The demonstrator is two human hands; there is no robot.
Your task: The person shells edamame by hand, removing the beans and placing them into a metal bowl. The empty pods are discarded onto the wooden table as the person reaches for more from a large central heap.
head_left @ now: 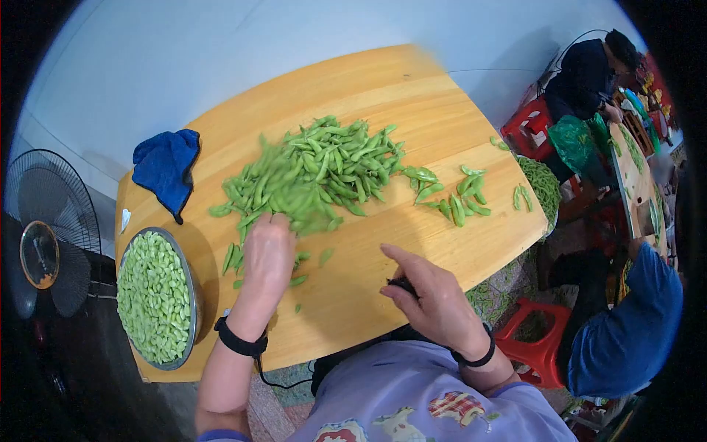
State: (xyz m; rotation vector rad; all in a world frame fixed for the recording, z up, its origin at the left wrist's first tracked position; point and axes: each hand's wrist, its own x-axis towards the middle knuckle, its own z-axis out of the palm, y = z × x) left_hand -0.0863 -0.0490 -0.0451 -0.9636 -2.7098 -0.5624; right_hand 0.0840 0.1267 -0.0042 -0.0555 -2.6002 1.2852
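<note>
A heap of green soybean pods lies on the wooden table. My left hand is closed at the heap's near edge, with its fingers curled down; what they hold is hidden. Several pods just beyond it are smeared by motion. My right hand is raised above the near part of the table. It pinches a small black object between thumb and fingers, while the index finger points forward. On the left, a metal bowl is filled with shelled green beans.
A blue cloth lies at the table's back left, with a standing fan beyond. Loose pods are scattered right. A red stool, a sack of pods and two people at another table are to the right.
</note>
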